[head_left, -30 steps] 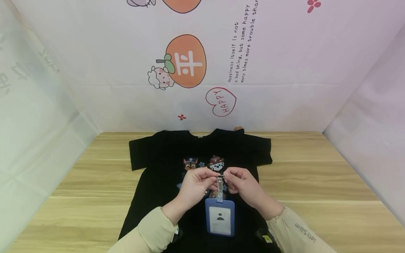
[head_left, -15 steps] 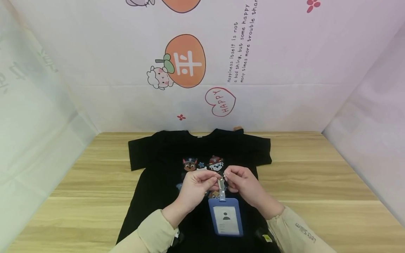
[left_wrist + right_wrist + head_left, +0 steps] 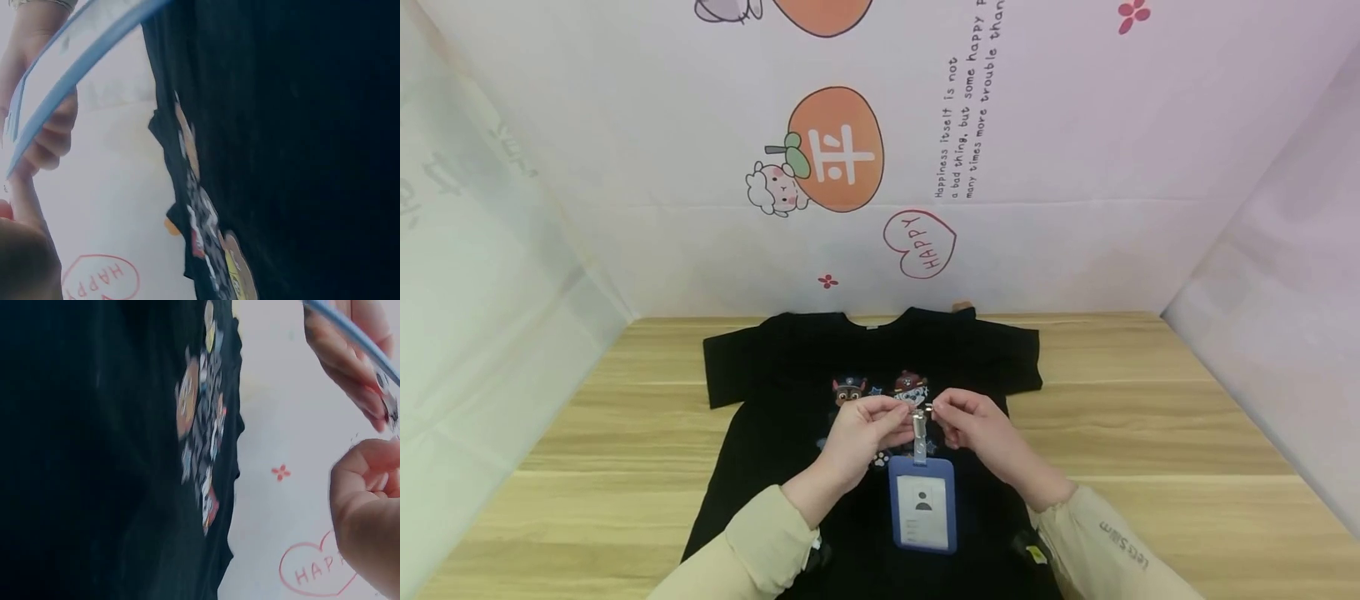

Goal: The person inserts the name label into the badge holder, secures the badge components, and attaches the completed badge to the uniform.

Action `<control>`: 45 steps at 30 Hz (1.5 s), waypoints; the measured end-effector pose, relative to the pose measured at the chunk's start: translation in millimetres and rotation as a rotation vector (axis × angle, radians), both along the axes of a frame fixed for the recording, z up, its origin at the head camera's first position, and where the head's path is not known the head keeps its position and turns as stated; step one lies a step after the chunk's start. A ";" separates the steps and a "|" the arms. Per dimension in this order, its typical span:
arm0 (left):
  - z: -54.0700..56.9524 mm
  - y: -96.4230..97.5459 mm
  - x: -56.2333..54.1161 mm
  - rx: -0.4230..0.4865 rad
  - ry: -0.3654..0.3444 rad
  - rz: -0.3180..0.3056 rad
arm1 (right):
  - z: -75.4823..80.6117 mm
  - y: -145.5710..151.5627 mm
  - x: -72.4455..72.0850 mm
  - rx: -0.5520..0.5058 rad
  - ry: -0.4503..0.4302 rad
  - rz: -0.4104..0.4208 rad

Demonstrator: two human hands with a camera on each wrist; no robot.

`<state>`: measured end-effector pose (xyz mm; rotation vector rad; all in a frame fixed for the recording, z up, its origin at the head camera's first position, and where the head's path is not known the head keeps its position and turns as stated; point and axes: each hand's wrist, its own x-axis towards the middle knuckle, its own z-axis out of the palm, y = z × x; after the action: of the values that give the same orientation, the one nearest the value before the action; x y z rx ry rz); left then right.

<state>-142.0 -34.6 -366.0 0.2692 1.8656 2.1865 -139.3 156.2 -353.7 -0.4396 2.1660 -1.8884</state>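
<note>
A blue ID badge holder (image 3: 951, 508) with a card inside hangs upright over the black T-shirt (image 3: 775, 492). Its clear strap (image 3: 920, 450) leads up to a metal clip (image 3: 919, 423). My left hand (image 3: 857, 442) pinches the top of this clip between thumb and fingers. Just to the right, my right hand (image 3: 981, 429) pinches a small shiny metal piece (image 3: 928, 408) beside the clip; its exact shape is mostly covered by fingertips. In the right wrist view the holder's edge (image 3: 350, 328) crosses in front of the left hand (image 3: 340, 353).
The shirt lies spread on a wooden table (image 3: 1150, 433), its collar toward the back, with cartoon dogs printed on the chest. A white printed cloth (image 3: 1060, 167) stands behind the table. A small orange-brown item (image 3: 962, 306) shows behind the shirt's shoulder.
The badge holder swung right and tilted half a second ago, then came back to hang nearly straight, slightly higher. Both hands have stayed close together, with only small finger shifts.
</note>
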 end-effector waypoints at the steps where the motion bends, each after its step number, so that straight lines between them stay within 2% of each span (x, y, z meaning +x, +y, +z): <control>1: -0.9 -0.3 -2.2 -0.001 -0.012 0.005 | -0.3 2.0 -2.6 0.014 -0.016 -0.006; 6: -6.2 -0.3 -14.5 -0.015 -0.062 0.002 | -0.6 15.0 -16.8 0.077 -0.037 -0.050; 11: -10.5 5.6 -27.6 -0.044 -0.111 -0.028 | -2.7 28.0 -37.1 0.133 -0.077 -0.168; 15: -12.9 13.6 -40.4 -0.074 -0.148 -0.036 | -9.5 36.4 -57.3 0.185 -0.122 -0.253; 19: -18.1 20.8 -55.7 -0.083 -0.210 -0.033 | -19.0 40.8 -74.7 0.229 -0.174 -0.278; 23: -22.3 27.0 -67.2 -0.116 -0.246 -0.030 | -26.9 43.9 -84.7 0.275 -0.201 -0.264; 31: -20.8 32.4 -79.9 -0.159 -0.290 -0.059 | -30.4 46.2 -93.6 0.386 -0.187 -0.248; 39: -26.5 34.2 -95.3 -0.203 -0.368 -0.106 | -38.5 48.4 -100.3 0.571 -0.129 -0.127; 45: -27.3 38.9 -107.2 -0.276 -0.400 -0.145 | -35.8 48.7 -105.5 0.618 -0.094 -0.066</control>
<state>-249.2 4.3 -393.3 -0.0798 1.8206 1.7085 -244.8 204.9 -389.5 -0.1520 2.5545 -1.1344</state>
